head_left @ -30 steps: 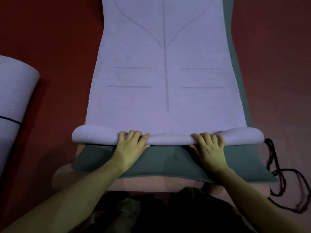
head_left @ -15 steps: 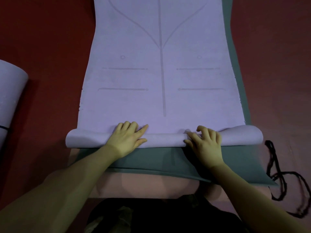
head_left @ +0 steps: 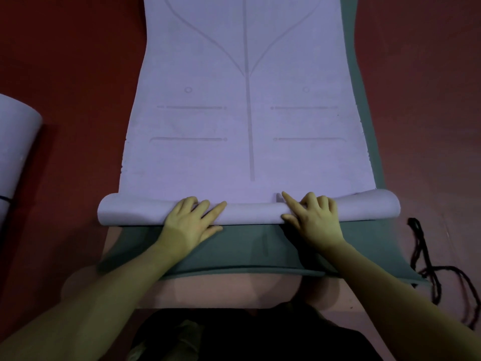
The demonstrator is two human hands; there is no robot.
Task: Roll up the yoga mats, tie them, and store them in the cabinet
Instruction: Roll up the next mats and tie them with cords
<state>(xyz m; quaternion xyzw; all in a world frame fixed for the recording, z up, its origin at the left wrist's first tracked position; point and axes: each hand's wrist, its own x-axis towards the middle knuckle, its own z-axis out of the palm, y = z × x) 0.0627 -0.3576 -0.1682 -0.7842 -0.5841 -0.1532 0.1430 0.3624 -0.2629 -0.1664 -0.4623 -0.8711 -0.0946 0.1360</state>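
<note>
Lilac mat point(head_left: 247, 126) partly rolled over grey mat point(head_left: 247, 246), left hand point(head_left: 191, 222) and right hand point(head_left: 313, 217) pressing the roll point(head_left: 250, 212), fingers spread and fairly straight, cord point(head_left: 426, 261) at right

No readable text anywhere (the purple mat point(head_left: 247, 126) bears only alignment lines).

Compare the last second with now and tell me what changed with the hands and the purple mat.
Both hands went from fingers curled over the rolled edge to lying flatter on it: the left hand and right hand now press with straighter fingers, pushing the roll a little further up the purple mat. The grey mat underneath, the black cord and the rolled mat at left stayed put.
</note>
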